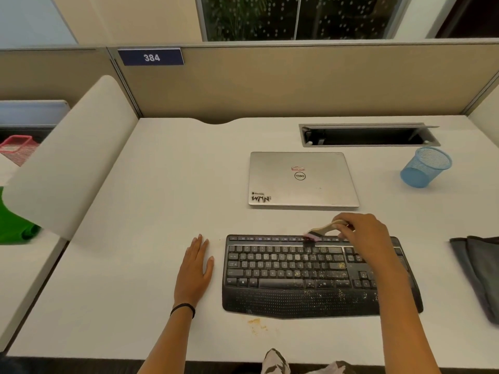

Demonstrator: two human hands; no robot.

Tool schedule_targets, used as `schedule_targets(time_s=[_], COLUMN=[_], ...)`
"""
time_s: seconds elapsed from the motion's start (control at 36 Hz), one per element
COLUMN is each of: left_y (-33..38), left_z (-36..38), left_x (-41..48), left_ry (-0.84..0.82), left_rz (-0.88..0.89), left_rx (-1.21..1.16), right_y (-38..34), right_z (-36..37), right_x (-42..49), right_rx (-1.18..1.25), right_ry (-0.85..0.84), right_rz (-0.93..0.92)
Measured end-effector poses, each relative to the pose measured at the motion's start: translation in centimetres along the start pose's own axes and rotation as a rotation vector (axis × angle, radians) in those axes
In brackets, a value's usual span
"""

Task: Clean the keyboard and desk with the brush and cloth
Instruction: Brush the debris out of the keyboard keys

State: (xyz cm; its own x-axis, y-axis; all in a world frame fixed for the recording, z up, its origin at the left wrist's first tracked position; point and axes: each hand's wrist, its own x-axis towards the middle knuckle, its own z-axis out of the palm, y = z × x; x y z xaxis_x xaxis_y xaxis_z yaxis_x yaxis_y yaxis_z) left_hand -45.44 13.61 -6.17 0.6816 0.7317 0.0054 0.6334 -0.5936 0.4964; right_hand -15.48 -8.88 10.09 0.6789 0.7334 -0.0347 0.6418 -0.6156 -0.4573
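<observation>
Wooden-handled brush [322, 231] sits in the right hand [363, 236], fingers [340, 223] pinched round the handle's back end; pale pinkish bristles point left & down, touching the top row of the black keyboard [310, 273] near its middle. Handle is light wood w/ a dark ferrule, tilted low over the keys. Keyboard lies flat on the white tabletop [151, 211], front-centre, w/ a dotted wrist rest along its near edge. Yellowish crumbs speckle the right half of the keys & wrist rest; left half looks cleaner. An orange-brown smear [255, 323] marks the tabletop just in front of the keyboard. Left hand [195, 271] lies palm-down on the tabletop just beside the keyboard's left end, fingers straight & close together, holding nothing; black band on the wrist. Dark grey cloth [478, 271] lies folded at the right edge, well apart from the keyboard. Behind the keyboard: closed silver laptop [302, 179] w/ stickers. Further right, a blue mesh cup [425, 167], upright.
</observation>
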Motion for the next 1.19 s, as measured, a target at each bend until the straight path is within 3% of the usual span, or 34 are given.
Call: schedule_targets(time_s=[0.11, 0.28, 0.42, 0.69, 0.83, 1.03, 1.19], left_y=[-0.1, -0.1, -0.1, 0.0, 0.0, 0.0, 0.0], left_z=[0.1, 0.1, 0.1, 0.0, 0.0, -0.1, 0.0], left_x=[0.0, 0.0, -0.1, 0.0, -0.1, -0.1, -0.1], left_ry=[-0.004, 0.001, 0.002, 0.000, -0.005, -0.009, -0.016], left_rz=[0.003, -0.004, -0.002, -0.002, -0.003, -0.005, -0.006], left_rx=[0.005, -0.001, 0.000, 0.000, -0.002, 0.002, 0.007], right_y=[-0.3, 0.6, 0.9, 0.9, 1.0, 1.2, 0.9], right_z=[0.1, 0.3, -0.6, -0.2, -0.7, 0.0, -1.7], right_x=[0.1, 0.0, 0.1, 0.0, 0.1, 0.0, -0.3], right_rx=[0.012, 0.000, 0.100, 0.071, 0.123, 0.037, -0.079], right_ry=[-0.069, 0.140, -0.098, 0.148, -0.090, 0.116, -0.026], right_rz=[-0.022, -0.019, -0.001, -0.023, -0.003, 0.050, 0.033])
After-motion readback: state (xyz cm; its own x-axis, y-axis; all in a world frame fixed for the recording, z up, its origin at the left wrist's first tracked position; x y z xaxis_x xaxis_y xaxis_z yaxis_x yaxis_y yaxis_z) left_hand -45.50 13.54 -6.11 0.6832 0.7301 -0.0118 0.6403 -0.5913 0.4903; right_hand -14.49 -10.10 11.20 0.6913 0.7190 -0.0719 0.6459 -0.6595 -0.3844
